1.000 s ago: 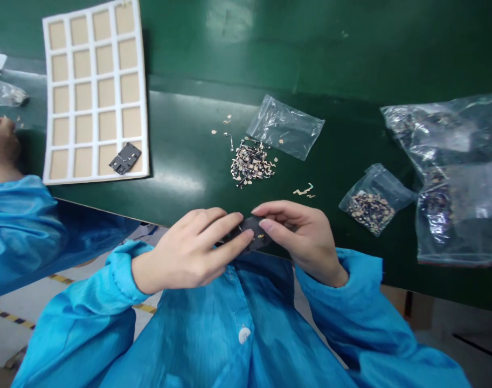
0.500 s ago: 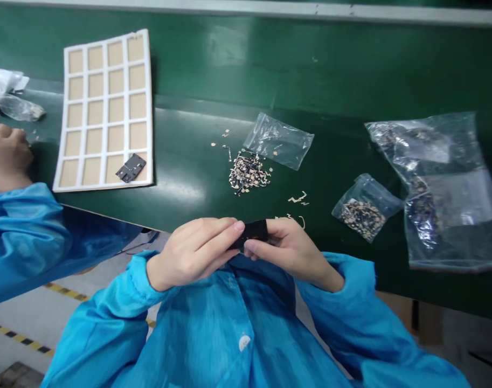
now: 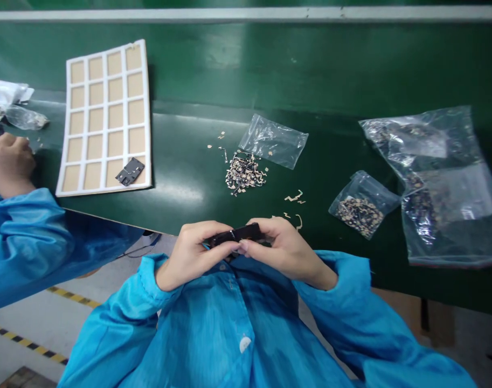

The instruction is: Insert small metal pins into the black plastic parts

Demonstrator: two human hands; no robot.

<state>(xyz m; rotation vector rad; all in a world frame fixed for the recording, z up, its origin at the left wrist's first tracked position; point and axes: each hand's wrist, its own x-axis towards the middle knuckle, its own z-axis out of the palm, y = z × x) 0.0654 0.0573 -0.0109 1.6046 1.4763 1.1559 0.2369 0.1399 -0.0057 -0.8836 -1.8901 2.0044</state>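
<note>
Close to my body, at the front edge of the green table (image 3: pixel 181 207), I hold a thin black flat part (image 3: pixel 246 232) between both hands. My left hand (image 3: pixel 193 252) grips its left end, thumb along the near side. My right hand (image 3: pixel 284 249) pinches the right end, its thumb tip close to the left thumb. Fingers cover much of the part, so its full shape is hidden. Just beyond my hands lie curled beige strips (image 3: pixel 295 197) and a pile of small black and beige pieces (image 3: pixel 244 173).
An empty clear zip bag (image 3: pixel 275 141) lies behind the pile. To the right are a small filled bag (image 3: pixel 359 213) and larger bags (image 3: pixel 451 199). At left, a white-gridded tray (image 3: pixel 105 129) bears a black part (image 3: pixel 130 172); beyond it is a co-worker's hand (image 3: pixel 11 164).
My left hand has turned from lying over the black part to gripping its left end, thumb in front. The part is tilted, showing more of its length. The co-worker's hand has shifted slightly.
</note>
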